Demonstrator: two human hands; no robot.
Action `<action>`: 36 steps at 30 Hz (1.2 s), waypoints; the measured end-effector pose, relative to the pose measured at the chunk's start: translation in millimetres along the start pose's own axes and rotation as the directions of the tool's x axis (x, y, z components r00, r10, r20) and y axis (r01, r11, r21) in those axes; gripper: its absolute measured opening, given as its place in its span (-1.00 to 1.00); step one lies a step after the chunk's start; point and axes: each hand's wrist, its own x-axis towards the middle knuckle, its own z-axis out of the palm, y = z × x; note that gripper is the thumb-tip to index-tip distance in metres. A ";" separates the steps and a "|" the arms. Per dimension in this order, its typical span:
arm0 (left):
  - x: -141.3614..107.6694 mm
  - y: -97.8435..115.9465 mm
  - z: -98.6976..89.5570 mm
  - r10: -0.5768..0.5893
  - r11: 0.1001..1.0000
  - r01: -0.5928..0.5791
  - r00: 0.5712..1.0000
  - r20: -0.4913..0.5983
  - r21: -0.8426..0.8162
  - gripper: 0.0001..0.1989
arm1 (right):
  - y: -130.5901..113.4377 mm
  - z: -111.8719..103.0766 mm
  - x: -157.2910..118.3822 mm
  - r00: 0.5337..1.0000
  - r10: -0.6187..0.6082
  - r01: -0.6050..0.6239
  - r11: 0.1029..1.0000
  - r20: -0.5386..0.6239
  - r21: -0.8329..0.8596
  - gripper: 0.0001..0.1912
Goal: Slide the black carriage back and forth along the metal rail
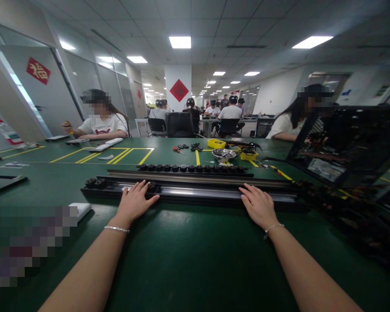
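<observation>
A long black rail (195,192) with a shiny metal strip lies across the green table (188,260). My left hand (134,203) rests on its left part with fingers spread, beside a small black roller piece (152,187). Toward the rail's right part, my right hand (259,205) touches the near edge, fingers extended and holding nothing. Two more black pieces (95,183) sit at the rail's left end. Behind it runs a row of several black round pieces (183,168) on a narrow strip.
Farther back are a metal bowl (223,154), a yellow tray (216,143) and a red screwdriver (178,150). A black frame (354,143) and dark cables (341,216) are at the right. People sit across the table at left and right.
</observation>
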 end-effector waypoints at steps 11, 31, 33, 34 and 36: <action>-0.2 0.9 0.8 0.017 0.999 -0.016 1.000 -0.023 0.036 -0.20 | -1.8 -0.6 -0.8 1.000 0.000 0.000 1.000 -0.011 -0.003 -0.54; -1.0 11.2 2.6 0.066 0.997 -0.064 0.996 -0.054 0.044 -0.26 | -2.3 -2.0 -1.9 1.000 -0.002 0.002 1.000 -0.008 -0.005 -0.52; -1.0 11.9 3.0 0.069 0.997 -0.067 0.996 -0.061 0.039 -0.27 | -2.3 -1.9 -2.0 1.000 -0.002 0.002 1.000 -0.015 -0.006 -0.53; -0.9 12.0 3.2 0.070 0.997 -0.068 0.996 -0.063 0.036 -0.27 | -2.2 -1.7 -2.0 1.000 -0.002 0.002 1.000 -0.018 -0.006 -0.53; -0.7 11.8 3.5 0.071 0.997 -0.069 0.995 -0.064 0.033 -0.28 | -2.2 -1.2 -2.1 1.000 -0.002 0.002 1.000 -0.022 -0.004 -0.53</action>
